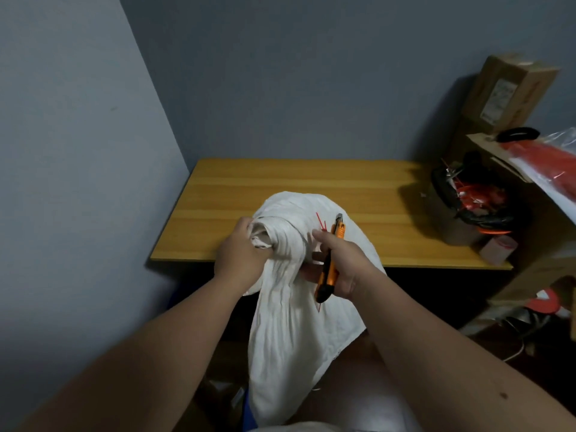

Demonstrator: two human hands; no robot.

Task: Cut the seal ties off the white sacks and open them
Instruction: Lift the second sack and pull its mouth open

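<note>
Over the near edge of the wooden desk (280, 182), a white sack (293, 322) hangs from both hands, its upper part bunched above the desktop and its lower part drooping toward the person's lap; the left hand (241, 255) has its fingers curled tight round the gathered neck of the cloth; the right hand (341, 266) grips an orange and black utility knife (330, 263), fingers wrapped round the handle, the blade end pointing up and away just beside a thin red seal tie (321, 222) that lies against the sack; whether blade and tie touch cannot be told. At the desk's right end sits a bin lined with a black bag (467, 201), red scraps inside it; behind it stand stacked cardboard boxes (508, 92), the top 1 bearing a pale label whose print is too blurred to read; a clear plastic bag with red contents (548, 157) leans in from the right.
</note>
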